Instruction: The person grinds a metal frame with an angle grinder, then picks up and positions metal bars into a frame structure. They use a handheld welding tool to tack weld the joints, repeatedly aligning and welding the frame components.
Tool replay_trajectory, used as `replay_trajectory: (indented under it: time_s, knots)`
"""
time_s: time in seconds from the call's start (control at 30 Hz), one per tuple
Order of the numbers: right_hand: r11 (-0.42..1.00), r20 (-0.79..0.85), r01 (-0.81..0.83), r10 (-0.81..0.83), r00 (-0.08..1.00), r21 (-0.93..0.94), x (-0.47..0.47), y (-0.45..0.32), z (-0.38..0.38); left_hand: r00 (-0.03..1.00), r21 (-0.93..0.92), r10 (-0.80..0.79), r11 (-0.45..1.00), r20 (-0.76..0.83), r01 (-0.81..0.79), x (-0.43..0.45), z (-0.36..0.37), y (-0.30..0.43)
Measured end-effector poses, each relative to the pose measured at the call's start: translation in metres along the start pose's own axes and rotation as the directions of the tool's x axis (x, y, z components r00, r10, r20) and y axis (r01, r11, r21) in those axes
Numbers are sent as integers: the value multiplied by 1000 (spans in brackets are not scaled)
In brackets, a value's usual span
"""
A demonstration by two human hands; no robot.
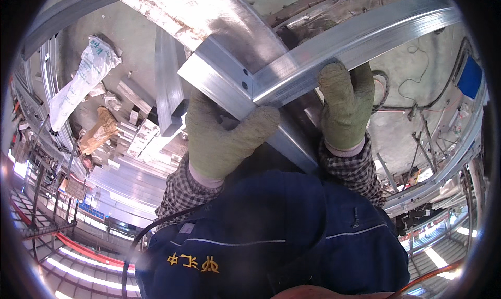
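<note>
My left hand (227, 138), in a worn green work glove, is wrapped around a galvanized rectangular tube (219, 80), thumb on top, other fingers partly hidden. Two dark round holes show in the tube's side face. Against that face stands a second, longer metal tube (352, 41), running off to the upper right and meeting the first roughly at a right angle. My right hand (344, 103), gloved alike, grips this longer tube from the near side; its thumb lies against the tube and the fingers go out of sight beneath. Under the joint lies a broad, shiny metal beam (235, 21).
At the left, a white printed sack (84, 80), a brown bag (100, 131) and a loose metal tube (168, 80) lie about the floor. Dark cable (422, 107) winds over the floor at the right, near a blue panel (469, 78). Metal rods (424, 142) stand beyond.
</note>
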State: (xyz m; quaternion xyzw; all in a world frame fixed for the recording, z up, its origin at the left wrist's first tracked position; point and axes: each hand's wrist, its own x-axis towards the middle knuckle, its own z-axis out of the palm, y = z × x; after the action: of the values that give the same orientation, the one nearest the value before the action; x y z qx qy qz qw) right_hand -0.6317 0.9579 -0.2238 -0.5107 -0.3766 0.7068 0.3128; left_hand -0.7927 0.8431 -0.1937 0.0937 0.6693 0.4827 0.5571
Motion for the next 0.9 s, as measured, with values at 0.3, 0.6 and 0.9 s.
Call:
replay_trajectory:
  time_s: [0.3, 0.6, 0.9]
  knots:
    - [1000, 24, 10, -10, 1000, -19, 3, -1, -1, 999, 35, 39, 999, -28, -38, 1, 3, 2]
    - [998, 29, 33, -31, 999, -46, 2, 3, -2, 997, 94, -47, 994, -63, 53, 2, 3, 13]
    - [989, 63, 52, -43, 997, -142, 5, 6, -10, 996, 197, -75, 977, -38, 81, 2, 1, 19]
